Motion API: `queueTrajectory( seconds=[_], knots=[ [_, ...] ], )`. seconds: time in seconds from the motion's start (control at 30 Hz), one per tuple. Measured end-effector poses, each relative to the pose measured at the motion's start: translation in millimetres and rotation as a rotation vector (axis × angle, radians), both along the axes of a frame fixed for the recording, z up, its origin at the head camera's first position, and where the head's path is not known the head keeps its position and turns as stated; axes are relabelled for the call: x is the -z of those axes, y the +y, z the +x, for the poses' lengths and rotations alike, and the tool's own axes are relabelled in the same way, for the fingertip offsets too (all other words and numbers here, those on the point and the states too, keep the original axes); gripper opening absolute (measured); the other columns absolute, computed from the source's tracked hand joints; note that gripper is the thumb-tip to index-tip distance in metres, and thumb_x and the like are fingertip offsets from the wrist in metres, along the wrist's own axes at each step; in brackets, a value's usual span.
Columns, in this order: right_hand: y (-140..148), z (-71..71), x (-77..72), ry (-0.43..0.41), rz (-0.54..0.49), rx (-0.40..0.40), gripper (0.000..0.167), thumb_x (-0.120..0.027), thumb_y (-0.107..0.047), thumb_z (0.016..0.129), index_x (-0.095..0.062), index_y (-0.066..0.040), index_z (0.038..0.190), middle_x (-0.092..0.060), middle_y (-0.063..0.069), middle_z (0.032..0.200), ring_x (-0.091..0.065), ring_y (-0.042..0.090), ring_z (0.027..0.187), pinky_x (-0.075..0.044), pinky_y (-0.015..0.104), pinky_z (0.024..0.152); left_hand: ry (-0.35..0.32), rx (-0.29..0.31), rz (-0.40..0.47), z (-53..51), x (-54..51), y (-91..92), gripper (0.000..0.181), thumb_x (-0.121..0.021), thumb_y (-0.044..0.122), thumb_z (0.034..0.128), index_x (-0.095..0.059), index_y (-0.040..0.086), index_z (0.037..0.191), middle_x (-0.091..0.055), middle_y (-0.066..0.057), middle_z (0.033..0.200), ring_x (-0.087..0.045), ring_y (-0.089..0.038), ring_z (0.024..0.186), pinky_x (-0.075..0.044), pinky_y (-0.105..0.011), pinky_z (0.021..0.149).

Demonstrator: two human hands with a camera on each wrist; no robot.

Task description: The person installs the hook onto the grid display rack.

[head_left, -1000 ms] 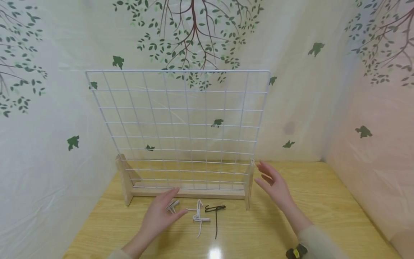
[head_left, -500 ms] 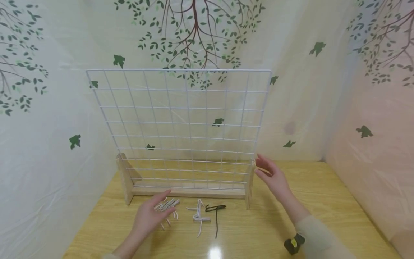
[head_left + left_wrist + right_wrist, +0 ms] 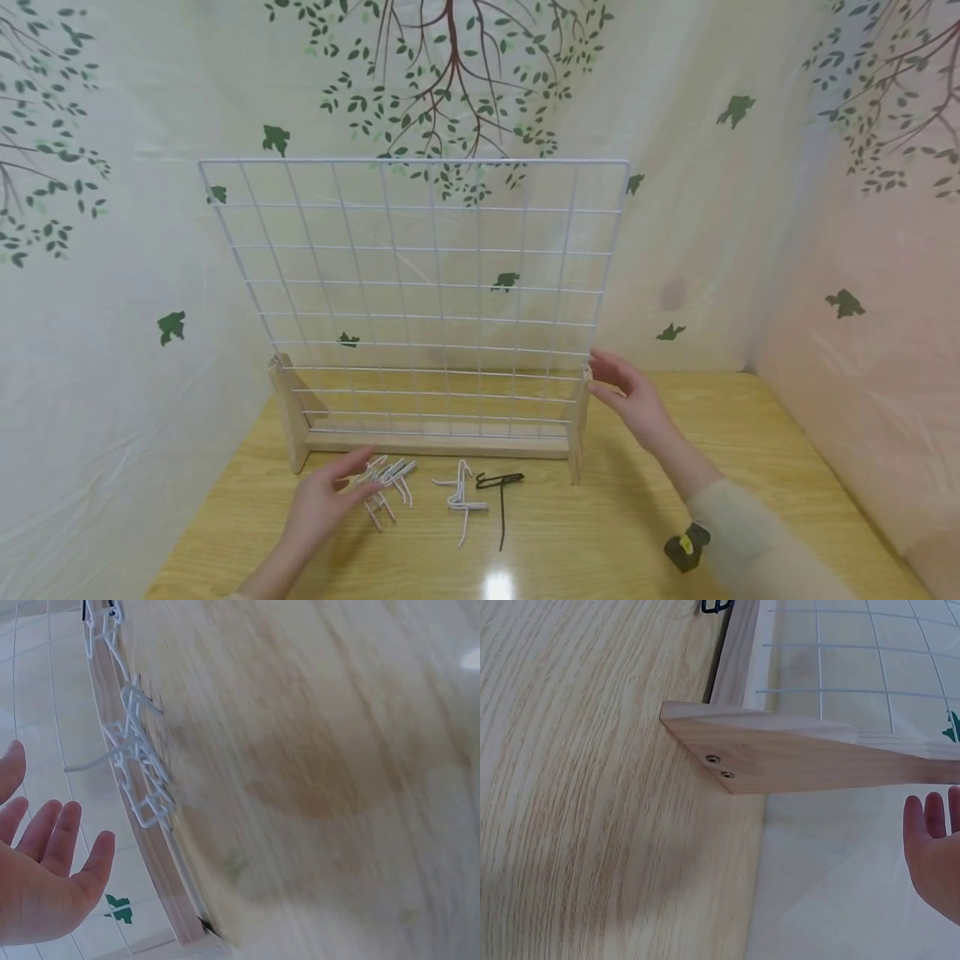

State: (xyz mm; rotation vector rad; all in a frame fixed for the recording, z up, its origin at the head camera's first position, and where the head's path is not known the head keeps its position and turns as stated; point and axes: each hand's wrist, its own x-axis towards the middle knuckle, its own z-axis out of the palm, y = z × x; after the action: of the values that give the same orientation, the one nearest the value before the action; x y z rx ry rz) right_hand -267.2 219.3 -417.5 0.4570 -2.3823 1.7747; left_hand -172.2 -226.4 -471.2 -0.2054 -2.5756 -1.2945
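Note:
A white wire grid panel (image 3: 412, 160) stands upright in a wooden stand (image 3: 450, 444). Beside a pile of white wire hooks (image 3: 401, 473), at the front left of the stand, my left hand (image 3: 322, 504) hovers with loosely bent fingers and holds nothing. In the left wrist view that hand (image 3: 45, 862) shows apart from the hooks (image 3: 142, 761). My right hand (image 3: 641, 408) is at the top of the stand's right end piece (image 3: 795, 757), fingers relaxed; whether they touch it I cannot tell. More white hooks (image 3: 459, 500) and black hooks (image 3: 501, 492) lie near the middle front.
The wood-grain table (image 3: 675, 533) carries the stand and the hooks. Behind it hangs a pale sheet (image 3: 697, 250) printed with leaves and branches. A dark device (image 3: 684, 550) with a yellow mark sits at my right wrist.
My left hand has drawn left, uncovering more of the white hooks. My right hand has risen slightly and come closer to the stand's right end. The stand has not visibly moved.

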Motion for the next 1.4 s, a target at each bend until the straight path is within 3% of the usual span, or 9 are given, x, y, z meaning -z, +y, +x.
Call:
queueTrajectory(
  seconds=[0.13, 0.4, 0.63, 0.8, 1.03, 1.17, 1.4],
  knots=[
    [2.4, -2.8, -2.0, -0.023, 0.0, -0.026, 0.055, -0.064, -0.013, 0.098, -0.042, -0.005, 0.148, -0.051, 0.02, 0.142, -0.048, 0.031, 0.129, -0.043, 0.016, 0.094, -0.033, -0.018, 0.026, -0.5, 2.9, -4.2, 0.052, -0.082, 0.011, 0.08, -0.065, 0.009, 0.129, -0.067, -0.01, 0.125, -0.067, -0.03, 0.104, -0.053, -0.05, 0.089],
    [5.6, -8.0, -2.9, -0.032, -0.041, -0.063, 0.055, -0.064, -0.011, 0.097, -0.042, 0.0, 0.146, -0.049, 0.023, 0.142, -0.053, 0.004, 0.116, -0.045, 0.018, 0.094, -0.053, -0.038, 0.056, 0.1, 7.5, -12.6, 0.051, -0.083, 0.012, 0.0788, -0.066, 0.006, 0.127, -0.068, -0.013, 0.121, -0.067, -0.032, 0.102, -0.053, -0.05, 0.087],
    [5.8, -7.1, -3.9, -0.03, -0.031, -0.084, 0.049, -0.065, -0.013, 0.097, -0.049, -0.001, 0.141, -0.049, 0.022, 0.143, -0.053, 0.005, 0.117, -0.045, 0.018, 0.094, -0.107, -0.057, 0.121, -1.2, 13.9, -18.0, 0.05, -0.084, 0.011, 0.0774, -0.067, 0.003, 0.124, -0.068, -0.013, 0.12, -0.067, -0.029, 0.101, -0.055, -0.039, 0.085],
    [3.1, -6.6, -4.9, -0.039, -0.023, -0.077, 0.047, -0.065, -0.015, 0.097, -0.051, 0.0, 0.139, -0.051, 0.019, 0.143, -0.053, 0.004, 0.118, -0.045, 0.017, 0.094, -0.096, -0.065, 0.124, -1.6, 20.6, -20.9, 0.048, -0.084, 0.007, 0.0765, -0.067, 0.002, 0.122, -0.07, -0.014, 0.115, -0.068, -0.029, 0.099, -0.055, -0.04, 0.086],
    [0.7, -6.7, -2.8, -0.025, -0.029, -0.059, 0.045, -0.065, -0.015, 0.097, -0.053, 0.002, 0.137, -0.055, 0.017, 0.139, -0.054, 0.002, 0.115, -0.045, 0.018, 0.093, -0.119, -0.078, 0.14, -3.9, 28.5, -24.9, 0.048, -0.083, 0.004, 0.0759, -0.068, 0.001, 0.121, -0.07, -0.014, 0.114, -0.068, -0.028, 0.099, -0.054, -0.031, 0.085],
    [-0.7, -5.9, -1.8, -0.03, -0.033, -0.056, 0.045, -0.064, -0.016, 0.098, -0.052, 0.003, 0.137, -0.06, 0.006, 0.135, -0.054, 0.003, 0.116, -0.045, 0.018, 0.094, -0.126, -0.082, 0.143, -4.4, 30.6, -26.4, 0.045, -0.083, 0.004, 0.0761, -0.068, -0.001, 0.118, -0.071, -0.016, 0.112, -0.068, -0.029, 0.098, -0.055, -0.031, 0.084],
    [-3.8, -5.5, -1.1, -0.053, -0.063, -0.071, 0.043, -0.061, -0.014, 0.099, -0.051, 0.001, 0.139, -0.051, 0.019, 0.142, -0.052, 0.008, 0.12, -0.044, 0.018, 0.095, -0.161, -0.105, 0.148, -1.9, 34.2, -25.1, 0.038, -0.083, 0.002, 0.0762, -0.071, 0.0, 0.112, -0.073, -0.013, 0.104, -0.068, -0.016, 0.089, -0.054, -0.023, 0.079]
  ],
)
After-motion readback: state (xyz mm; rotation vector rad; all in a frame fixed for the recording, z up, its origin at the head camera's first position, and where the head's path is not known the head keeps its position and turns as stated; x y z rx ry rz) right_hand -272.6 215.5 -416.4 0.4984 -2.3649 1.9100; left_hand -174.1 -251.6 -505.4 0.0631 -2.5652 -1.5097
